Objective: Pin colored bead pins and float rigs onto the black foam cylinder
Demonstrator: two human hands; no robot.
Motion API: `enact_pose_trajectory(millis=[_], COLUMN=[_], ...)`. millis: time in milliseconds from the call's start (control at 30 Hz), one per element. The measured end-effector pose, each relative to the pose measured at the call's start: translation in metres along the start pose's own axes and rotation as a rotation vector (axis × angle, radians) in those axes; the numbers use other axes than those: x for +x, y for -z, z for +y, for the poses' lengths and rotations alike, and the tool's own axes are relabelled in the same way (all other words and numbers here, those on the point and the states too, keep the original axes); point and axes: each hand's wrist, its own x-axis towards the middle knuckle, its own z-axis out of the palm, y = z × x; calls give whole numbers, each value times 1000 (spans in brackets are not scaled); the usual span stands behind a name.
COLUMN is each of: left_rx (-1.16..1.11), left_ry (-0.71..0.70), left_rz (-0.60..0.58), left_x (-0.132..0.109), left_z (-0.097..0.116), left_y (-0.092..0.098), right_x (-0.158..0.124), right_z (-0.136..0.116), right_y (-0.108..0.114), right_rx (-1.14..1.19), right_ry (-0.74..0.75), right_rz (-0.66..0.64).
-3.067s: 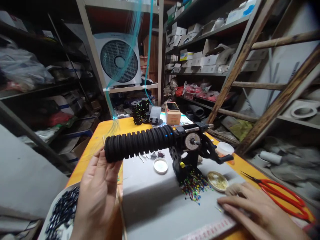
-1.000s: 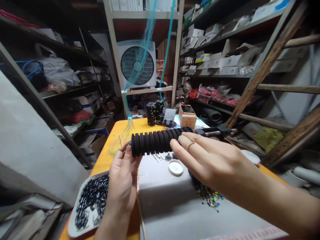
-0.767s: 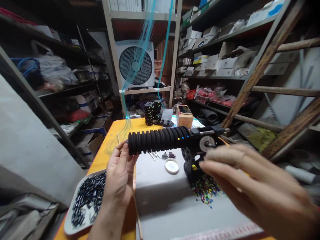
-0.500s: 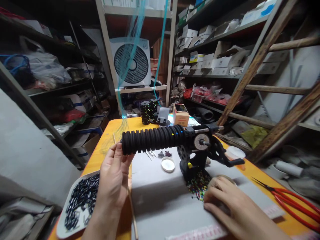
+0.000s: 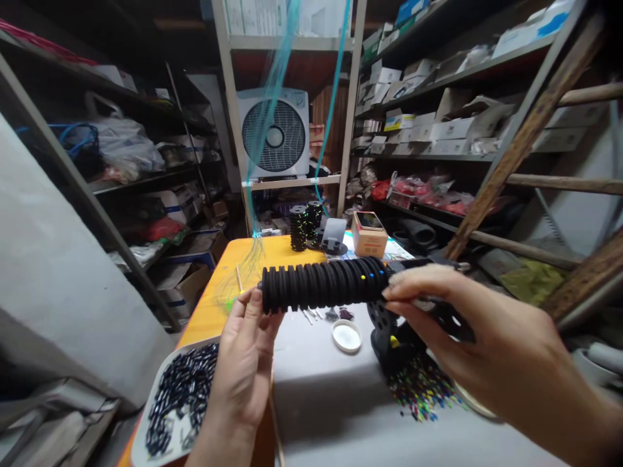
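The black ridged roller [image 5: 321, 285] lies across the middle of the frame, its left end pinched in the left hand [image 5: 246, 357], its right end by the right hand [image 5: 491, 324], whose fingertips nearly meet, any hold impossible to tell

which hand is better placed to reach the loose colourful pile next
Probably the right hand: it is closer to the colourful pile, while the left hand holds the left end of the ribbed black roller. Whether the right fingers pinch anything is too small to tell.
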Motion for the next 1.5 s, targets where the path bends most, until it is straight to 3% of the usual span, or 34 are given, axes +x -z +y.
enact_pose_trajectory(millis=[100, 233, 833, 1033, 1167, 1300, 1367, 1500], left_rx=[-2, 8, 0, -8, -7, 11, 10, 24], left_ry=[12, 8, -29, -29, -35, -37, -41, -42], left_rz=[-1, -14, -28, -42, -37, -46, -47, -43], left_x=[-1, -2, -1, 0, -2, -2, -1, 0], left_z=[1, 1, 0, 0, 1, 1, 1, 0], left_y=[-2, -2, -1, 0, -1, -1, -1, -2], right_x=[24, 34, 28, 29, -4, -66, -93, -121], right_z=[1, 0, 0, -3, -8, -7, -3, 0], right_y=[-10, -18, -22, -15, -3, 1, -2, -15], right_rx=[-98, -138, -160, -41, 7, 116, 128, 181], right_ry=[72, 153, 263, 279, 229, 31, -101, -279], right_rz=[75, 69, -21, -89, -126, -513, -632, -623])
